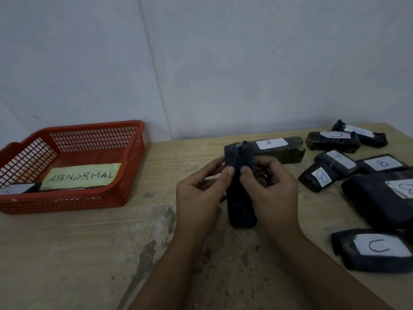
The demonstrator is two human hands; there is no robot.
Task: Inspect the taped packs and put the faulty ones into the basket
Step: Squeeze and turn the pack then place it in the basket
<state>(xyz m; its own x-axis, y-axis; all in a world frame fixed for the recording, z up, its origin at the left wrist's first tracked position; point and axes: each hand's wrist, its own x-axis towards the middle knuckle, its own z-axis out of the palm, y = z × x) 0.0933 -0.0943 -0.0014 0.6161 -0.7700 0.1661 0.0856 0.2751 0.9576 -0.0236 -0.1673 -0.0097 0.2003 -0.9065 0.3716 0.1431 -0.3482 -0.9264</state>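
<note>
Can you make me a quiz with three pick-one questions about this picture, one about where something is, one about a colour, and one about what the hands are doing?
1. Where is the basket?
A. On the table's left side
B. On the floor
C. On top of the packs

2. What colour is the basket?
A. Blue
B. Red
C. White

3. What are the hands doing?
A. Resting flat on the table
B. Both holding one dark pack
C. Lifting the basket

Answers:
1. A: the basket sits on the table at the left, far from the loose packs at the right.
2. B: its mesh walls are red, with a yellow ABNORMAL note inside.
3. B: the left hand and right hand both grip the pack, thumbs pressed on its front.
</note>
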